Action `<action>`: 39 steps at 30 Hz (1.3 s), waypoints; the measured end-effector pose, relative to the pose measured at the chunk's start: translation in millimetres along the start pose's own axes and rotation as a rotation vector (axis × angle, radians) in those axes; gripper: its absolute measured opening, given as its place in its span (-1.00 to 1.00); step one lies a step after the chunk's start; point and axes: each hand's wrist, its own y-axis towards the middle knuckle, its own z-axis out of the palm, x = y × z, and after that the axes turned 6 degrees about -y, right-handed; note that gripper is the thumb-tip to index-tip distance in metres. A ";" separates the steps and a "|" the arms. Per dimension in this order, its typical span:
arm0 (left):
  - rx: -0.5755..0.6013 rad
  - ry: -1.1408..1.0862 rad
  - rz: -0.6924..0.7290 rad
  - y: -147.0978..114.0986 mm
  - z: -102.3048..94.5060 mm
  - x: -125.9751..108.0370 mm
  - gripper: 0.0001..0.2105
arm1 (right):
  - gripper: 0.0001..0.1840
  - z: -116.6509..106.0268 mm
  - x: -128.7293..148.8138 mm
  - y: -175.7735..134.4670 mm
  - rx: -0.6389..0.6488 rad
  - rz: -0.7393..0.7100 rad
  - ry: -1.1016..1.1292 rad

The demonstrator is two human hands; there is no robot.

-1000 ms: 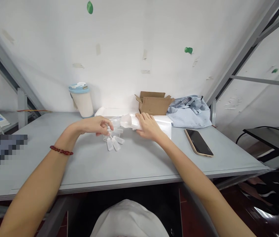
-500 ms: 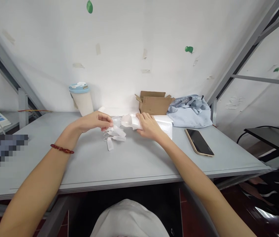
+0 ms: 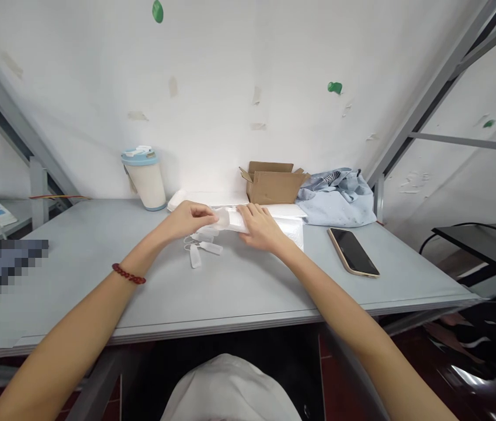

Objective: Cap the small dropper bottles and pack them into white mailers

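Note:
My right hand [image 3: 263, 227] is wrapped over a white, partly see-through plastic bag [image 3: 232, 218], which looks bunched into a tube. My left hand [image 3: 191, 218] has thumb and fingers pinched together at the bag's left end; what exactly lies between the fingertips is too small to make out. Just below the two hands, several small white tags [image 3: 195, 256] with thin loops lie in a loose pile on the grey table [image 3: 230, 292]. White sheeting [image 3: 292, 229], wrinkled and shiny, lies under and behind my right hand.
Behind the hands stand a lidded cup [image 3: 145, 181] at left and an open cardboard box [image 3: 276, 186]. Light blue cloth [image 3: 337, 199] is heaped beside the box. A phone [image 3: 353, 252] lies at right. The wall [image 3: 212, 88] closes off the back.
My left hand has moved right, from above the tags to the left end of the bag. My right hand keeps its hold on the bag, nearly in place.

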 end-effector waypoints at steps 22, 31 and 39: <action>-0.373 0.056 0.095 2.6 11.2 -0.5 -0.68 | -0.48 -9.2 2.7 -0.4 -0.023 -0.015 0.056; -0.140 -0.207 -0.249 3.4 17.4 -2.6 -0.77 | -0.37 0.8 5.9 1.0 -0.198 -0.059 -0.001; -0.233 -0.330 -0.263 3.9 21.1 -1.0 -0.71 | -0.53 9.2 19.5 1.0 -0.134 -0.059 -0.153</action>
